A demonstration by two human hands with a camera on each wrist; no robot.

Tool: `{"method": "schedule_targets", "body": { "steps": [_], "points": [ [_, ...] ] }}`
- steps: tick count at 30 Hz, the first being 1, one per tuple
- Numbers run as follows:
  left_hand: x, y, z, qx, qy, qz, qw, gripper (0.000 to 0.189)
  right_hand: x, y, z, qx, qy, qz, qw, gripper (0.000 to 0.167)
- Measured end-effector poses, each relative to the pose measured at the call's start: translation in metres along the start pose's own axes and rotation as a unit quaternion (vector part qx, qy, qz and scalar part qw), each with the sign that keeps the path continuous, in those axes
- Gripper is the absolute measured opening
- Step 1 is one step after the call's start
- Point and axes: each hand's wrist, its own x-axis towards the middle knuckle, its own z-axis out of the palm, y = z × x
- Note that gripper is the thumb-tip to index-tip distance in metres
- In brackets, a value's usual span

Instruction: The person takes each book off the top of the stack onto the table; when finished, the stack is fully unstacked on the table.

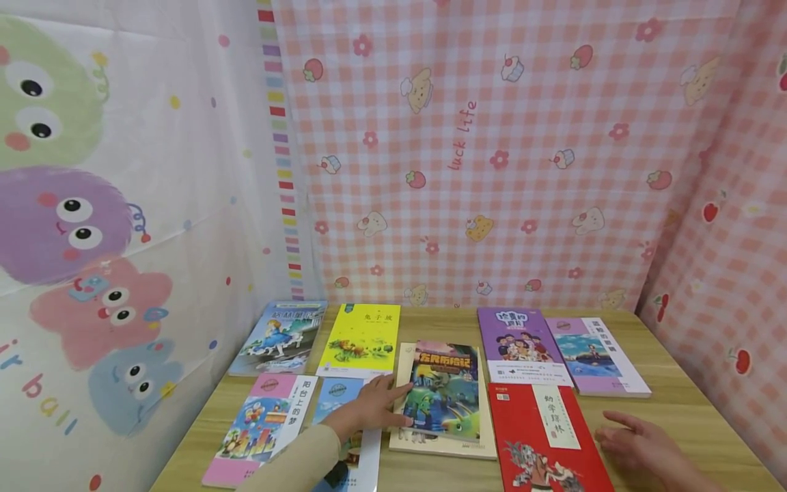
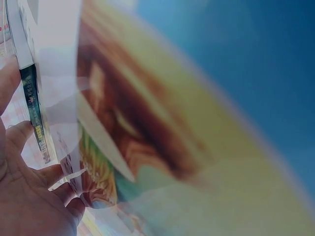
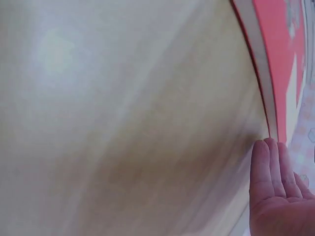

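Observation:
My left hand [image 1: 371, 404] reaches across a blue book [image 1: 367, 451], its fingers at the left edge of a dinosaur-cover book [image 1: 451, 396]. That book lies on top of a larger cream book [image 1: 486, 437] in the middle of the table. From the left wrist, the fingers of my left hand [image 2: 37, 187] touch the dark spine [image 2: 33, 103] and the pale book edge beside it. Beside a red book [image 1: 510, 424], my right hand [image 1: 642, 447] is extended with nothing in it. In the right wrist view its fingertips [image 3: 261, 147] come right at the red book's edge [image 3: 263, 73].
At the back left lie a blue-grey book [image 1: 279, 342] and a yellow book [image 1: 363, 335], with a pink book [image 1: 261, 427] in front. A purple book [image 1: 519, 342] and a white-and-pink book [image 1: 599, 355] lie back right. Patterned cloths [image 1: 492, 205] surround the wooden table [image 1: 682, 417].

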Motion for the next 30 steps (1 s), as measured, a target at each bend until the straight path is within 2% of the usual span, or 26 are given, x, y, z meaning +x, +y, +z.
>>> {"method": "schedule_targets", "body": {
  "steps": [3,10,17,24,30],
  "points": [
    [0.0,-0.001,-0.001,-0.001,-0.002,0.002,1.0,0.072,0.0,-0.006,0.0,-0.003,0.019,-0.014,0.9997,0.067],
    [-0.002,0.0,-0.001,-0.01,-0.005,0.003,0.9999,0.072,0.006,-0.023,0.013,0.01,-0.004,-0.039,0.9992,0.068],
    [-0.002,0.0,0.0,-0.006,-0.001,0.003,1.0,0.072,0.018,-0.044,0.045,0.023,0.0,-0.055,0.9983,0.066],
    [-0.002,0.002,-0.001,-0.004,-0.001,0.008,1.0,0.073,0.03,-0.061,0.074,0.044,-0.015,-0.072,0.9963,0.062],
    [-0.001,0.002,-0.001,-0.006,0.002,0.001,1.0,0.074,0.039,-0.075,0.108,0.069,-0.023,-0.076,0.9945,0.06]
  ]
}}
